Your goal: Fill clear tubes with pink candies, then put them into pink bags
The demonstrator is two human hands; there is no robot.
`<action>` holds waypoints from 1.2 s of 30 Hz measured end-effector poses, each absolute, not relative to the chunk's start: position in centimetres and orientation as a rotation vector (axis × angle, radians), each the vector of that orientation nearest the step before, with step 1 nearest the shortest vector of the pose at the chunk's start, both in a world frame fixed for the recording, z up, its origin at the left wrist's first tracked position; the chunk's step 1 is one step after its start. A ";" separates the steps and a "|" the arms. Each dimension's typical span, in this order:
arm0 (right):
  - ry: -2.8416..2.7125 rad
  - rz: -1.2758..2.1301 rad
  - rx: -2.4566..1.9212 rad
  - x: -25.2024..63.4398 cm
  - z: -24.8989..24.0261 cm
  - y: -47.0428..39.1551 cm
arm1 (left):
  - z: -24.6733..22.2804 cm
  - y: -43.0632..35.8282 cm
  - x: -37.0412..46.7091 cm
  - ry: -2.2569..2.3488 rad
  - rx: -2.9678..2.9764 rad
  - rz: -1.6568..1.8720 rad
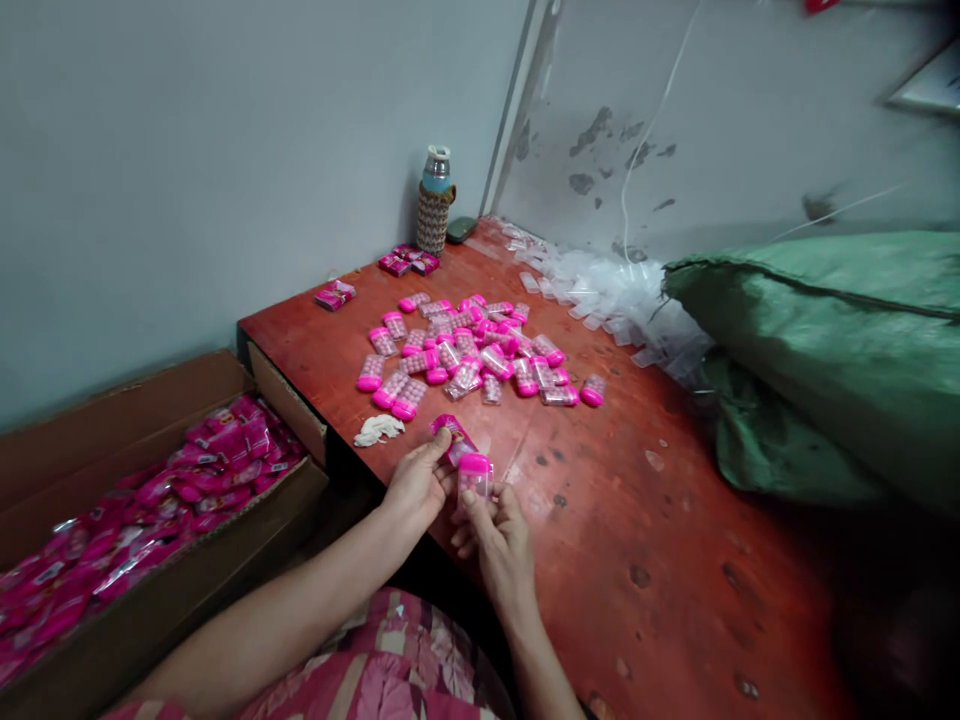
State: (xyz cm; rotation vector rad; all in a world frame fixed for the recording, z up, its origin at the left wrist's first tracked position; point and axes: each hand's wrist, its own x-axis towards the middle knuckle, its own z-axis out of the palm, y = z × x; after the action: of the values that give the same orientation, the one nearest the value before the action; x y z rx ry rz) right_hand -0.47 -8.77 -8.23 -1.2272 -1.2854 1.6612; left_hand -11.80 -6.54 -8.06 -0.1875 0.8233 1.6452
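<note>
The left hand and right hand meet at the near edge of the red desk. The left hand's fingers pinch a pink wrapper, held tilted just above and to the left of a small case. The right hand's fingers close around that case, a clear body with a pink cap, held upright over the desk edge. Wrapper and case touch or nearly touch; which, I cannot tell.

Farther back on the desk lies a pile of cases of the same kind, lying flat and loosely scattered. A crumpled white scrap lies near the left edge, between the pile and the left hand. A few pink packets lie near the wall, beside a bottle in a knitted sleeve. A heap of clear plastic bags spreads along the back right, touching a green sack. To the left of the desk, a cardboard box holds many pink packets.
</note>
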 end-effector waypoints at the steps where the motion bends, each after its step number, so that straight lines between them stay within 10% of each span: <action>1: -1.284 1.654 -1.223 -0.5 -8.3 -8.6 | -8.0 -6.6 -11.6 0.825 -0.147 1.649; 36: -1.133 1.849 -0.950 0.0 -9.0 -7.8 | -6.9 -7.1 -12.0 0.890 0.475 1.250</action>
State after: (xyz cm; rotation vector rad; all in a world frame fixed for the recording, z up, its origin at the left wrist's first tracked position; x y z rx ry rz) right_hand 0.03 -7.76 -8.99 -0.9495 -1.1332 1.8490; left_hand -11.98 -7.06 -6.93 0.4753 0.8897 1.2499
